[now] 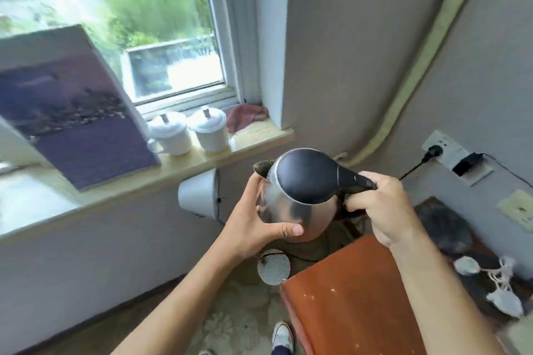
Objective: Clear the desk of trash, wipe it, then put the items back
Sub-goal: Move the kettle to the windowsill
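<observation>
Kettle of polished steel with black lid (300, 190), above the orange-brown desk (346, 297): rigid, slippery. Right hand (380, 204) grips its handle; left hand (256, 225) cups its belly.

— What is sitting on the windowsill (259, 140)?

— Two white lidded mugs (189, 132) are standing side by side, a reddish cloth (245, 115) is lying crumpled in the corner, and a purple picture (72, 106) is leaning against the window (161, 37).

— And the wall?

— A black plug (434, 151) is sitting in the socket (445, 150), and a padded pipe (418, 52) is running up the wall.
</observation>
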Demonstrator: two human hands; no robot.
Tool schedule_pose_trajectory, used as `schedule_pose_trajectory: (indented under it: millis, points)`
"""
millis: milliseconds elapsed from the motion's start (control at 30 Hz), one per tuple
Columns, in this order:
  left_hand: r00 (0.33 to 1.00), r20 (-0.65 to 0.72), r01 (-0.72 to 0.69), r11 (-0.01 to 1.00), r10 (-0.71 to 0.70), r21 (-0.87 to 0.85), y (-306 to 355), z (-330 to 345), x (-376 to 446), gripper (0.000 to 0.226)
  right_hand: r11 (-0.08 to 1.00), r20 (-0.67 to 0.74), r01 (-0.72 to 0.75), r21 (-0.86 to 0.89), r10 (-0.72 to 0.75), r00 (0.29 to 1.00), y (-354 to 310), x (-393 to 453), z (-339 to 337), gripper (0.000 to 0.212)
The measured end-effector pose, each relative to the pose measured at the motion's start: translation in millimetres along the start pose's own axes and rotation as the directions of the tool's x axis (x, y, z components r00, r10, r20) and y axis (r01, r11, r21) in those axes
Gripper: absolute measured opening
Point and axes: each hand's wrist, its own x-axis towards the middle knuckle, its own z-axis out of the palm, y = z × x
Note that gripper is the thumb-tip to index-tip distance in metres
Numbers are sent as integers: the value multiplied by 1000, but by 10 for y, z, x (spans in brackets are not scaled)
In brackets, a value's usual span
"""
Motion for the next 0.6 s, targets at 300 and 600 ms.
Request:
schedule_pose_trajectory:
  millis: [300,600]
  points:
    - [901,-421,97,995,-99,-27,-73,-1733,-1497,106,994,384,88,-62,-57,921,-208,-357,2254,28]
    - [759,-638,105,991,-132,-79,-217,-3081,-2736,89,976,524,196,-97,-117,844,-296,-1003,4228,27]
